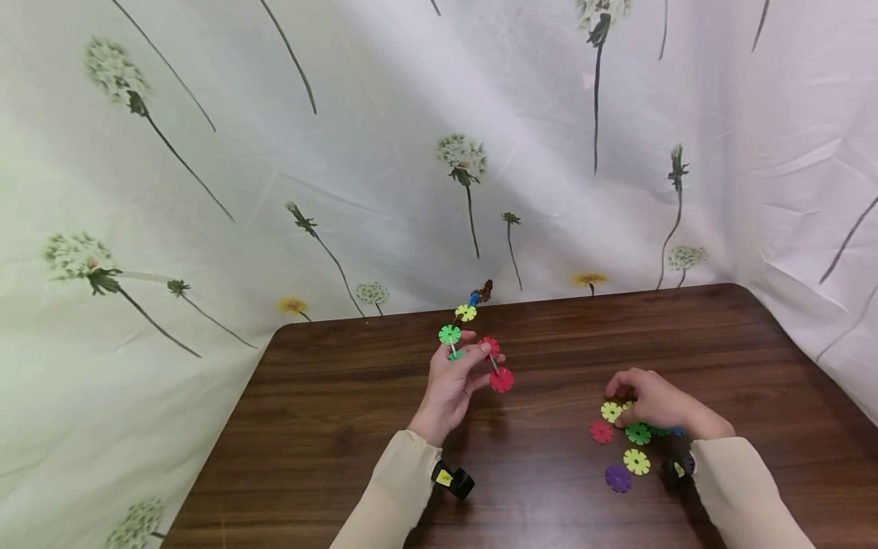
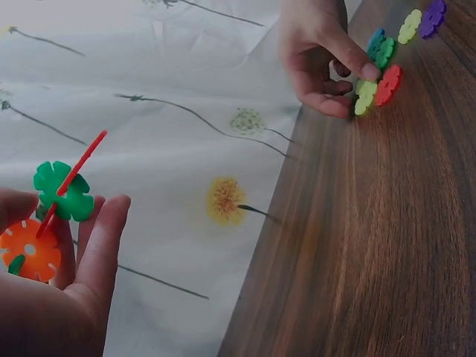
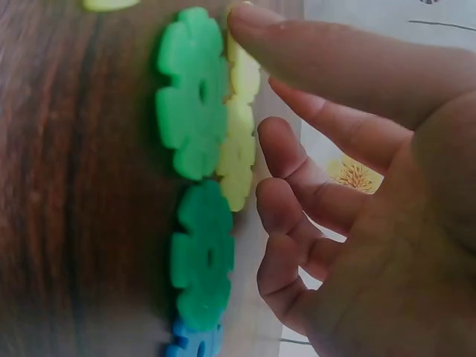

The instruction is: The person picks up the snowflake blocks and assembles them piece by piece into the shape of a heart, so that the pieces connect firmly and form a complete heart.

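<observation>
My left hand (image 1: 449, 389) pinches a chain of joined plastic snowflake discs, raised above the table. In the head view the chain includes a green disc (image 1: 450, 335), a yellow disc (image 1: 466, 313), a blue one (image 1: 475, 297), a brown one (image 1: 486, 290) and a red disc (image 1: 501, 380). Fingers hide part of it. The left wrist view shows a green disc (image 2: 63, 190) crossed by a red one seen edge-on. Over loose discs at the right, my right hand (image 1: 652, 400) hovers with loosely bent fingers. Its thumb overlaps a yellow disc (image 3: 236, 145); contact is unclear.
Around the right hand lie a red disc (image 1: 601, 432), a green disc (image 1: 638, 434), a yellow disc (image 1: 636, 461) and a purple disc (image 1: 618, 478). The brown wooden table (image 1: 309, 427) meets a white flowered cloth (image 1: 384, 168) at its back edge.
</observation>
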`<action>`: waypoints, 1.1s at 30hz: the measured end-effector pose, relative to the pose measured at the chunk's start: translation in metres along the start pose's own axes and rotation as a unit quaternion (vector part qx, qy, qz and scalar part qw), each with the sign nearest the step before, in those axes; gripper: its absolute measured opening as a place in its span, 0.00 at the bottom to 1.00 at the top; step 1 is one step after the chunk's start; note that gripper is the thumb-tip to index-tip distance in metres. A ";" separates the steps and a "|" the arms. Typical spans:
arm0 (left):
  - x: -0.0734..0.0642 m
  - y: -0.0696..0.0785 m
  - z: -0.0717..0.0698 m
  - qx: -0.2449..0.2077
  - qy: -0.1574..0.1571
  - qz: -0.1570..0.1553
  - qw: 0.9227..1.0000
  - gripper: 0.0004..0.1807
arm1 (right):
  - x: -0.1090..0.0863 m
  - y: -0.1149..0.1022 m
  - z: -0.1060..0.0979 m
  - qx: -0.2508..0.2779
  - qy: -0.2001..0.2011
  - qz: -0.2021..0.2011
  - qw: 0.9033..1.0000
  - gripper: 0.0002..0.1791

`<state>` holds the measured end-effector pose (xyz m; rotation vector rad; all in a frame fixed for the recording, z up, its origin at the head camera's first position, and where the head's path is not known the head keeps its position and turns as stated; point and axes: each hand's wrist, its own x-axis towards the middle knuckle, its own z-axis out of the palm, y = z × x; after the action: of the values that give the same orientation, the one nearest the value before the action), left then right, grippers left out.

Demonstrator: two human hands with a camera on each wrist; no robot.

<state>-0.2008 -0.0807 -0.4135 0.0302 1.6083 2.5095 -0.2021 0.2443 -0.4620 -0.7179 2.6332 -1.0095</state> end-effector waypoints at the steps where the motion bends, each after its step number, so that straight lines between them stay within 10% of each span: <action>1: 0.000 0.000 0.000 0.000 -0.002 0.000 1.000 0.23 | 0.000 0.000 0.001 -0.003 0.000 0.002 1.000 0.19; 33: -0.001 -0.002 0.001 0.007 -0.014 -0.006 1.000 0.26 | 0.001 -0.007 0.004 -0.028 0.019 0.056 0.998 0.18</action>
<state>-0.1990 -0.0789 -0.4145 0.0581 1.6116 2.4779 -0.1988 0.2364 -0.4602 -0.5603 2.7098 -0.9304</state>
